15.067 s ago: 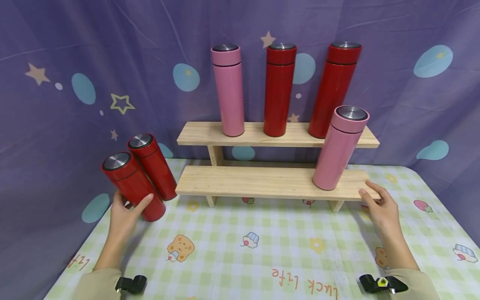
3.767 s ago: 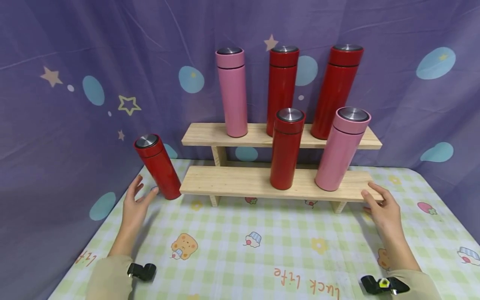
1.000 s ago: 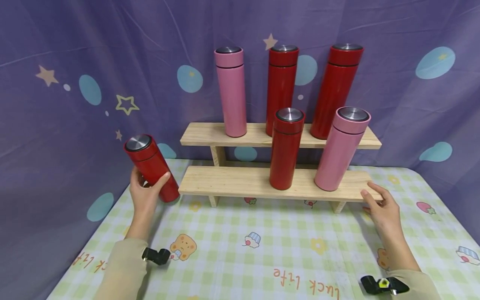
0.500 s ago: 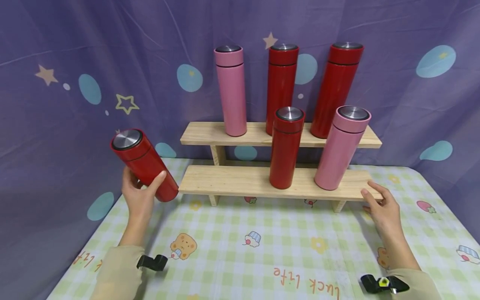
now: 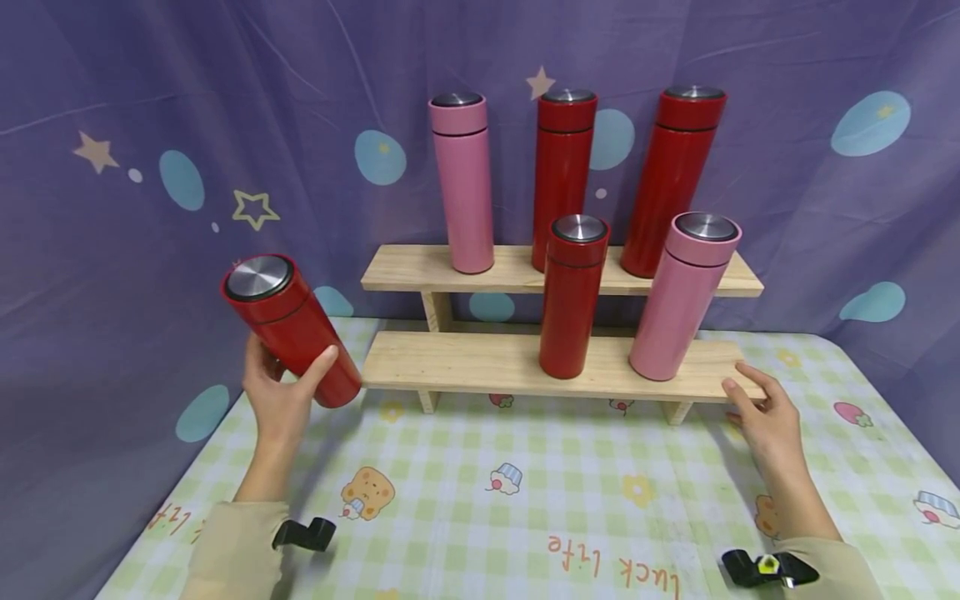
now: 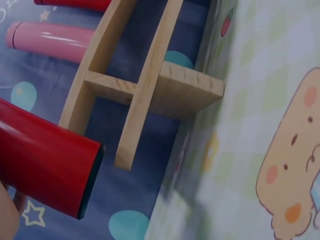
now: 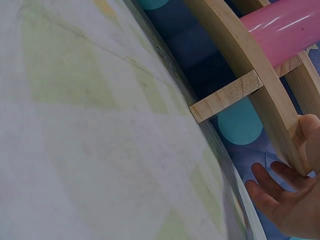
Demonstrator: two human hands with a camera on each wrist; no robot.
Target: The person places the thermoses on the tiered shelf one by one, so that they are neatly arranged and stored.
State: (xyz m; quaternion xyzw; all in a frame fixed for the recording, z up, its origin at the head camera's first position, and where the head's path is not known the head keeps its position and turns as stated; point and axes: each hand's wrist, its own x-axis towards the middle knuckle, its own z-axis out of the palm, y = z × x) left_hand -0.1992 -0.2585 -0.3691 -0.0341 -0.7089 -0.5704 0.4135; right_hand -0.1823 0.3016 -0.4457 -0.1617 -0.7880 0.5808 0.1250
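Note:
My left hand (image 5: 281, 396) holds a red thermos (image 5: 296, 329) with a steel-topped lid, thumb on the near side and fingers behind it. It leans left, raised off the table, its base beside the left end of the lower board. In the left wrist view the dark base of this red thermos (image 6: 47, 160) shows near the board ends. My right hand (image 5: 768, 421) grips the right end of the two-tier wooden shelf (image 5: 450, 362), thumb and forefinger at the lower board's corner. In the right wrist view the other fingers (image 7: 272, 187) hang below the board.
The lower board bears a red thermos (image 5: 573, 308) at mid-length and a pink thermos (image 5: 678, 304) to the right. On the upper board stand a pink thermos (image 5: 462, 192) and two red ones. A checked cloth (image 5: 450, 517) covers the table; a purple curtain (image 5: 300, 100) hangs behind.
Earlier my left hand set one red thermos mid-way on the lower board. Since then it has taken the remaining red thermos from the table and raised it. My right hand stays put.

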